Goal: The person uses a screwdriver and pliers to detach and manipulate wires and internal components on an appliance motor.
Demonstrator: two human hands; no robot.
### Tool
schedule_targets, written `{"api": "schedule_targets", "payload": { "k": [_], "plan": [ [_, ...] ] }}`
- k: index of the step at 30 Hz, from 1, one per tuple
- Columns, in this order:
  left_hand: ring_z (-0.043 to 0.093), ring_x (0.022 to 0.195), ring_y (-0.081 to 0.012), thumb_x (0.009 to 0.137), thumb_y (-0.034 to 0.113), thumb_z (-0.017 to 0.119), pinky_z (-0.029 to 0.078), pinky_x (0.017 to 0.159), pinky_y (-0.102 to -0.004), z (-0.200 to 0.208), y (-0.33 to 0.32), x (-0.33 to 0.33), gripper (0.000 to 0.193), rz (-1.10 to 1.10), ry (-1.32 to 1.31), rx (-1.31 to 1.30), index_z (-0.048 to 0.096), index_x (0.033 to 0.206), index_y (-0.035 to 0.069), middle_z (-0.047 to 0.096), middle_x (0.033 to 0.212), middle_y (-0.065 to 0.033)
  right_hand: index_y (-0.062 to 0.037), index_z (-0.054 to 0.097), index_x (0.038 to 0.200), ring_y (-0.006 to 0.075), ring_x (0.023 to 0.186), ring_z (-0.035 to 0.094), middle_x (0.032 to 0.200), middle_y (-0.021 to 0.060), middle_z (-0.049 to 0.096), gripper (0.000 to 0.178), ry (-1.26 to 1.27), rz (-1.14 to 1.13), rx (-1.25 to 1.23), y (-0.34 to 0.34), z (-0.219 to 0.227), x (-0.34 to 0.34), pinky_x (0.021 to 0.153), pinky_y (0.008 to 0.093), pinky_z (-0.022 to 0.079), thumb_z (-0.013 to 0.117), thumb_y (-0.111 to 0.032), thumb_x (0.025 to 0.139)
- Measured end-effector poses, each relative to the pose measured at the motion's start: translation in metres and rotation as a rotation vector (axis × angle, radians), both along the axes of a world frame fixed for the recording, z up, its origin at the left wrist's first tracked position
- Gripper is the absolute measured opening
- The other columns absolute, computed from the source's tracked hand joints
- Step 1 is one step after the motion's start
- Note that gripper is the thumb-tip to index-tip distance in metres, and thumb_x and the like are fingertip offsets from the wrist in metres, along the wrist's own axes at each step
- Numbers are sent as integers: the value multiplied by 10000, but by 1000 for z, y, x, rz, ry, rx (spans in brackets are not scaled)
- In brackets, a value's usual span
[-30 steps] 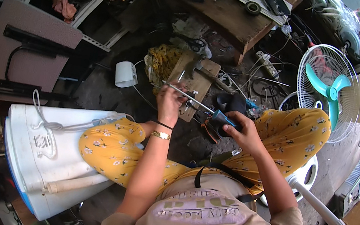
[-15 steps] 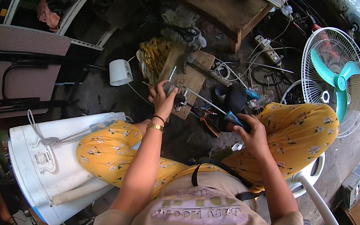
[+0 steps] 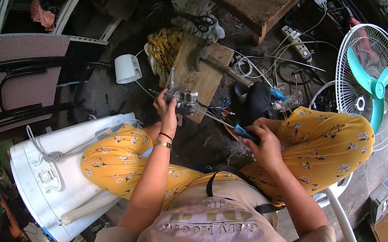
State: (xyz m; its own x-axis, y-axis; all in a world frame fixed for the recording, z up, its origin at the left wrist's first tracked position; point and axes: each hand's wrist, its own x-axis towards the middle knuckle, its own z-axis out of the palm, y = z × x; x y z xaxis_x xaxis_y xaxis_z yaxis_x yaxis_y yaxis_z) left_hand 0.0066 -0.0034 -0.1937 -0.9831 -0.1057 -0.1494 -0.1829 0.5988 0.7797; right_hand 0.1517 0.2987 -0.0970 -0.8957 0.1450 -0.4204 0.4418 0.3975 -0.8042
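Observation:
A small metal fan motor [image 3: 186,102] with a thin shaft sticking up is held in my left hand [image 3: 167,110], its fingers closed round the near left side. My right hand [image 3: 266,145] grips the blue handle of a long screwdriver [image 3: 215,118]. The screwdriver's steel shank runs left to the motor's right side; whether its tip touches a screw is too small to tell. Thin coloured wires [image 3: 222,108] trail beside the motor. Beyond it, a claw hammer [image 3: 217,65] lies across a wooden board [image 3: 184,70].
Scissors [image 3: 204,23] lie on a pale cloth at a wooden table [image 3: 269,17]. A white cup-shaped cover [image 3: 127,69] sits left of the board. Right stand a fan with teal blades [image 3: 377,89] and a power strip [image 3: 298,45]. A white appliance body [image 3: 86,174] lies left of my leg.
The motor has turned in my left hand, so more of its body shows. The screwdriver and my right hand have shifted slightly left and nearer. The whole view has moved a little.

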Motion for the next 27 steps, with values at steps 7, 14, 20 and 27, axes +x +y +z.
{"api": "schedule_targets", "payload": {
  "k": [7,14,20,27],
  "plan": [
    [346,1274,-288,945,254,536,303,1073,-393,13,9,0,466,-7,-28,62,426,1370,97,288,1370,-155,-102,687,1081,376,1021,612,1114,184,627,341,-45,27,11,-6,-12,-4,861,431,485,767,-178,758],
    [319,1288,-313,943,244,538,285,1084,-413,8,2,1,478,-24,-29,15,413,1379,94,279,1384,-169,-130,684,1098,409,1032,587,1087,219,609,369,36,58,65,-7,-14,-4,862,455,481,772,-148,740],
    [305,1293,-335,922,249,551,258,1090,-433,1,-2,-1,499,-29,-4,-3,413,1378,99,278,1390,-178,-40,529,1086,223,921,604,1014,84,576,365,156,-42,-263,4,-39,-3,811,337,492,712,10,774],
    [285,1313,-371,907,319,556,193,1098,-500,0,-2,-1,517,-17,-19,34,418,1374,145,265,1420,-167,-46,457,1219,148,943,541,1090,110,544,355,-42,-328,-533,6,-24,-4,717,269,498,621,-24,905]
  ]
}}
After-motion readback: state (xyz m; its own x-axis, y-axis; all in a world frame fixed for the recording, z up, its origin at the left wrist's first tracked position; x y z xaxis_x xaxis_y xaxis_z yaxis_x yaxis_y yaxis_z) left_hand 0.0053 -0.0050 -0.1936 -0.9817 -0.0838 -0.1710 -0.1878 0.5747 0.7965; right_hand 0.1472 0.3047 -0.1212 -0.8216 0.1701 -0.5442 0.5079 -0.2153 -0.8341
